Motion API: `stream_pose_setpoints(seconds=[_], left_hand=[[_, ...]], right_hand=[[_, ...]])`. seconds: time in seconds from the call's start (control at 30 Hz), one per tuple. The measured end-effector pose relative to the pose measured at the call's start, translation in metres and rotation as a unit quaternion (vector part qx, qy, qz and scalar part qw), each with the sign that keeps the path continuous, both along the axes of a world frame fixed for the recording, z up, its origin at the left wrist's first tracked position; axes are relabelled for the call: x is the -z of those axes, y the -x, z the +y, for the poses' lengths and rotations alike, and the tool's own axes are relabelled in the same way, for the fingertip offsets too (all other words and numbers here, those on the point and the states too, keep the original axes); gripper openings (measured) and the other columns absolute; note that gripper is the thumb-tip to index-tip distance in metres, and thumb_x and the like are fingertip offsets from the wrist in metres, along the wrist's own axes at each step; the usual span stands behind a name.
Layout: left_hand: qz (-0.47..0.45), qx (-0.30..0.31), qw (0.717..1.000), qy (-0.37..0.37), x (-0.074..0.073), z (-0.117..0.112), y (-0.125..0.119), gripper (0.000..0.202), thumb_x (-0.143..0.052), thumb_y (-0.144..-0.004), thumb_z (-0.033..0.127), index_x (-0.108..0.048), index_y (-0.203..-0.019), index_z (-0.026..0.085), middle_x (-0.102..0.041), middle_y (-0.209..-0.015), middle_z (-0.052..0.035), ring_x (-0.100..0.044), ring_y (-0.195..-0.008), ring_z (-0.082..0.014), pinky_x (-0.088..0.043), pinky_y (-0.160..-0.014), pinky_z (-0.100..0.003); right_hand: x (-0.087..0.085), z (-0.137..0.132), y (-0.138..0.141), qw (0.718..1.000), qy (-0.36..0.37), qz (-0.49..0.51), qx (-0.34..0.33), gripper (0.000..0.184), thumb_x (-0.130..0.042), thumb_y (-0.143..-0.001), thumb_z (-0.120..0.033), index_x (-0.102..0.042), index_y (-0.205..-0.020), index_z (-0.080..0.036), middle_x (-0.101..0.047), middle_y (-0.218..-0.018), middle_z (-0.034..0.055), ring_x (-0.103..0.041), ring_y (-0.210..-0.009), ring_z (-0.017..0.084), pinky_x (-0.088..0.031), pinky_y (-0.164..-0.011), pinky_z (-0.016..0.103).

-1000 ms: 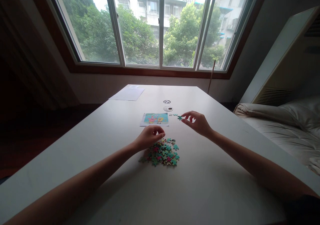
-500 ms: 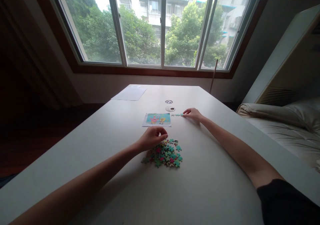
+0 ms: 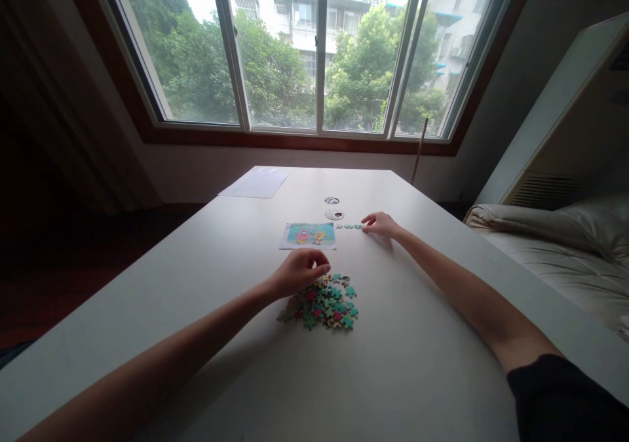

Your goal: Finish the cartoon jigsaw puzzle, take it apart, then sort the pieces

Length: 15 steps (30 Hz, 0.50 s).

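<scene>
My left hand (image 3: pixel 303 272) hovers over the far left side of a loose heap of jigsaw puzzle pieces (image 3: pixel 334 304), mostly green with some red and yellow. Its thumb and forefinger meet in a pinch; whatever they may hold is hidden. Farther off, my right hand (image 3: pixel 380 224) rests at the right end of a short row of green jigsaw pieces (image 3: pixel 348 226). Its fingertips close on the end piece, which they partly cover. Left of that row lies a picture card (image 3: pixel 311 234) with pink and yellow cartoon figures on blue-green.
Beyond the row, two round fittings (image 3: pixel 335 215) sit in the white table (image 3: pixel 417 337). Sheets of paper (image 3: pixel 255 184) lie at its far left corner. A padded couch or bed (image 3: pixel 550 239) is at the right, and a thin stick (image 3: pixel 420 150) leans below the window.
My right hand has shifted very slightly to the right, so a bit more of the row's end piece shows. My left hand stays in place over the heap.
</scene>
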<state>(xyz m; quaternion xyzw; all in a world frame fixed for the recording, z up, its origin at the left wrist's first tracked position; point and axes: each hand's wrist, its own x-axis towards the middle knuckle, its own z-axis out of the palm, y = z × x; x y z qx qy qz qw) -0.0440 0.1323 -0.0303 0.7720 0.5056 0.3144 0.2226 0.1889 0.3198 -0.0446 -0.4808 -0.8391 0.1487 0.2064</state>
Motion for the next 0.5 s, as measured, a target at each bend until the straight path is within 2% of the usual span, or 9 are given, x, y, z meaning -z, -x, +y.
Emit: stream_pose_setpoints(seconds=[0.1, 0.23, 0.27, 0.4, 0.5], left_hand=[[0.005, -0.001, 1.0, -0.002, 0.0, 0.0, 0.001, 0.018, -0.052, -0.074, 0.027, -0.063, -0.07, 0.014, -0.057, -0.062, 0.0007, -0.043, -0.054, -0.0094, -0.034, -0.05, -0.02], [0.013, 0.002, 1.0, -0.002, 0.001, 0.001, 0.002, 0.016, -0.052, -0.073, 0.026, -0.064, -0.069, 0.015, -0.058, -0.062, 0.0007, -0.044, -0.055, -0.0095, -0.035, -0.051, -0.02], [0.014, 0.003, 1.0, -0.002, 0.002, 0.001, 0.002, 0.016, -0.053, -0.073, 0.026, -0.064, -0.069, 0.015, -0.058, -0.062, 0.0007, -0.045, -0.055, -0.0096, -0.035, -0.052, -0.02], [0.028, 0.008, 0.999, -0.012, 0.001, -0.002, 0.0, 0.014, -0.054, -0.072, 0.024, -0.064, -0.069, 0.015, -0.059, -0.063, 0.0003, -0.046, -0.057, -0.0104, -0.036, -0.054, -0.021], [0.048, 0.018, 0.998, -0.03, 0.0, -0.006, -0.004, 0.013, -0.054, -0.073, 0.022, -0.064, -0.07, 0.015, -0.059, -0.064, -0.0002, -0.048, -0.058, -0.0108, -0.037, -0.055, -0.021]], right_hand=[[-0.005, -0.024, 0.004, 0.999, -0.029, 0.001, -0.028, 0.021, -0.057, -0.072, -0.027, -0.066, -0.087, -0.016, -0.065, -0.076, 0.0024, -0.057, -0.065, 0.011, -0.042, -0.061, 0.021], [-0.009, -0.072, 0.01, 0.994, -0.042, -0.007, -0.098, 0.013, -0.058, -0.072, -0.025, -0.066, -0.078, -0.017, -0.064, -0.071, 0.001, -0.056, -0.061, 0.01, -0.041, -0.058, 0.02], [-0.011, -0.085, 0.01, 0.99, -0.047, -0.015, -0.132, 0.012, -0.058, -0.072, -0.024, -0.066, -0.077, -0.017, -0.063, -0.069, 0.0011, -0.055, -0.06, 0.01, -0.04, -0.056, 0.02], [-0.019, -0.129, 0.009, 0.967, -0.011, -0.023, -0.252, 0.013, -0.058, -0.073, -0.026, -0.067, -0.078, -0.019, -0.063, -0.068, 0.001, -0.055, -0.058, 0.01, -0.04, -0.054, 0.02], [-0.022, -0.149, 0.009, 0.96, 0.0, -0.026, -0.278, 0.014, -0.062, -0.071, -0.029, -0.068, -0.081, -0.021, -0.063, -0.069, 0.0012, -0.056, -0.058, 0.01, -0.04, -0.054, 0.02]])
